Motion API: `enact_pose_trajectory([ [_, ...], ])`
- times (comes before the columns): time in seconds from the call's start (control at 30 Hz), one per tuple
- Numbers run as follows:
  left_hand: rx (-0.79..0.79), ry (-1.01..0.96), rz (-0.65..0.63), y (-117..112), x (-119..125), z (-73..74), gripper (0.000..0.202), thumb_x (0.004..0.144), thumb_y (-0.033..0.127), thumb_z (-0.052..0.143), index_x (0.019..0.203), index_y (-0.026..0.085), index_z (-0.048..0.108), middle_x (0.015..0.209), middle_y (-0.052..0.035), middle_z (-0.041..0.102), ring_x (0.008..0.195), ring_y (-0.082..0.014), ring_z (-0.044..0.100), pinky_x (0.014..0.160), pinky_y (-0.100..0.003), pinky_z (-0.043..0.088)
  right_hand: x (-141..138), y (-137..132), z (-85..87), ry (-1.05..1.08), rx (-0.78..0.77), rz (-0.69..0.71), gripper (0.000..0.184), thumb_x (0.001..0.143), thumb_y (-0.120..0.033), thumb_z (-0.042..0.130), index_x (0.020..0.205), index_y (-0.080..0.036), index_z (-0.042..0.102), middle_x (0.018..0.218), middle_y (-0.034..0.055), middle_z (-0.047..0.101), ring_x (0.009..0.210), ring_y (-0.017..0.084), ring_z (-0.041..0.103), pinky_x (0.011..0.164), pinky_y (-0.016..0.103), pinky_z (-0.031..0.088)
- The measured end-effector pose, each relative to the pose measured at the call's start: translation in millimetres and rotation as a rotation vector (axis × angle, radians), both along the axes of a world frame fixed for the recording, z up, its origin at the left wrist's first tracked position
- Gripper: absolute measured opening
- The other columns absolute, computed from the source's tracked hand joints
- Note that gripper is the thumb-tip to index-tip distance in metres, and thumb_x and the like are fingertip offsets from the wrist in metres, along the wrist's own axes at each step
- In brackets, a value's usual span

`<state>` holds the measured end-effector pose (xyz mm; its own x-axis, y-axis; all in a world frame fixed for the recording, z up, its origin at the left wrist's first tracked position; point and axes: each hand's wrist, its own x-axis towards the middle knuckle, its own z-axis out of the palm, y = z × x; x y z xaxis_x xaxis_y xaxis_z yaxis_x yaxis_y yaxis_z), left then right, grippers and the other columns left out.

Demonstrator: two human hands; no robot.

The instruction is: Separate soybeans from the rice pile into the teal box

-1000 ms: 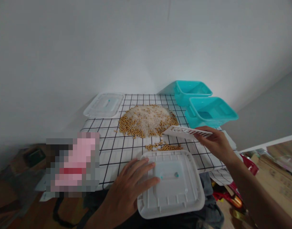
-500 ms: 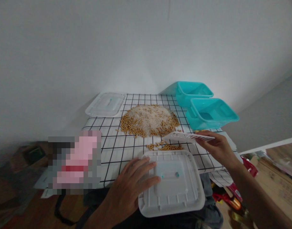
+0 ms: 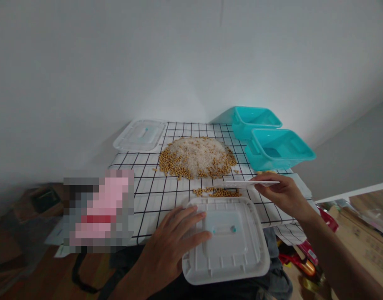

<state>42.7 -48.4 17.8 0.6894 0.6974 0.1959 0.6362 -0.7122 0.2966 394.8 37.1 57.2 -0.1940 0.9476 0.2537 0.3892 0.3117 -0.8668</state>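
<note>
Here's the left hand (image 3: 175,233), fingers loosely spread and almost flat, lying across the left edge of the near lid (image 3: 224,250), fingertips and thumb on top of the plastic; any contact underneath is hidden. Over on the other side, the right hand (image 3: 280,189) is closed in a pinch, thumb below and fingers above, around the end of a thin white plastic tool (image 3: 238,183), seen almost edge-on and pointing left. It sits right by a short strip of loose beans (image 3: 224,193), just beyond the near lid; whether it touches them, you can't tell. And in the middle, what a mound: fine, pale, grainy rice (image 3: 196,152) heaped on top, with round, smooth, tan beans (image 3: 169,166) thick around its front and sides. It all lies on a white cloth (image 3: 157,200) with a black grid. That near lid is cloudy, rounded at the corners and ribbed, its front reaching past the table edge. A clear far lid (image 3: 138,135) lies back left, and at back right stand two glossy turquoise tubs (image 3: 279,143), rectangular and open-topped.
</note>
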Motion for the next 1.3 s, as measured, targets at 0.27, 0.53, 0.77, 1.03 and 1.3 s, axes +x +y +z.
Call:
enact_pose_trajectory([
  [0.27, 0.019, 0.01, 0.0, -0.2, -0.6, -0.5, 0.051, 0.092, 0.014, 0.056, 0.136, 0.041, 0.058, 0.156, 0.0048, 0.046, 0.148, -0.0259, 0.035, 0.124, -0.053, 0.024, -9.7, -3.1, 1.0, -0.013, -0.022, -0.005, 0.016, 0.087, -0.034, 0.074, 0.101, -0.028, 0.079, 0.103, 0.0059, 0.077, 0.094, 0.023, 0.071, 0.082, 0.034, 0.058],
  [0.53, 0.03, 0.017, 0.003, -0.1, -0.1, 1.0, 0.052, 0.091, 0.012, 0.055, 0.134, 0.041, 0.06, 0.155, 0.0053, 0.047, 0.147, -0.0254, 0.036, 0.124, -0.053, 0.027, -18.7, -0.9, 1.3, -0.025, 0.0, 0.001, 0.017, 0.088, -0.035, 0.073, 0.102, -0.028, 0.078, 0.104, 0.0058, 0.078, 0.096, 0.024, 0.071, 0.087, 0.038, 0.056],
  [0.77, 0.018, 0.013, -0.002, -1.3, -0.1, 0.8, 0.052, 0.092, 0.013, 0.056, 0.135, 0.041, 0.059, 0.156, 0.0043, 0.047, 0.148, -0.0257, 0.035, 0.124, -0.052, 0.025, -38.6, 6.7, 5.0, -0.051, -0.045, 0.071, 0.019, 0.09, -0.037, 0.07, 0.103, -0.027, 0.078, 0.106, 0.0062, 0.078, 0.097, 0.025, 0.072, 0.083, 0.037, 0.056],
  [1.03, -0.026, 0.018, 0.009, -1.1, -0.3, -1.3, 0.047, 0.096, 0.018, 0.053, 0.135, 0.042, 0.057, 0.157, 0.0071, 0.045, 0.15, -0.0248, 0.031, 0.124, -0.054, 0.022, -35.4, 2.1, 1.1, 0.017, -0.045, 0.11, 0.015, 0.088, -0.032, 0.072, 0.102, -0.031, 0.078, 0.103, 0.003, 0.077, 0.098, 0.024, 0.07, 0.089, 0.038, 0.054],
  [1.3, -0.006, 0.012, 0.006, -1.4, -1.3, -0.8, 0.048, 0.094, 0.017, 0.055, 0.135, 0.042, 0.058, 0.156, 0.0057, 0.046, 0.149, -0.0256, 0.033, 0.124, -0.054, 0.023, -44.4, 5.7, 3.1, 0.007, -0.055, 0.092, 0.016, 0.09, -0.032, 0.072, 0.104, -0.031, 0.078, 0.108, 0.0031, 0.077, 0.099, 0.023, 0.071, 0.086, 0.035, 0.055],
])
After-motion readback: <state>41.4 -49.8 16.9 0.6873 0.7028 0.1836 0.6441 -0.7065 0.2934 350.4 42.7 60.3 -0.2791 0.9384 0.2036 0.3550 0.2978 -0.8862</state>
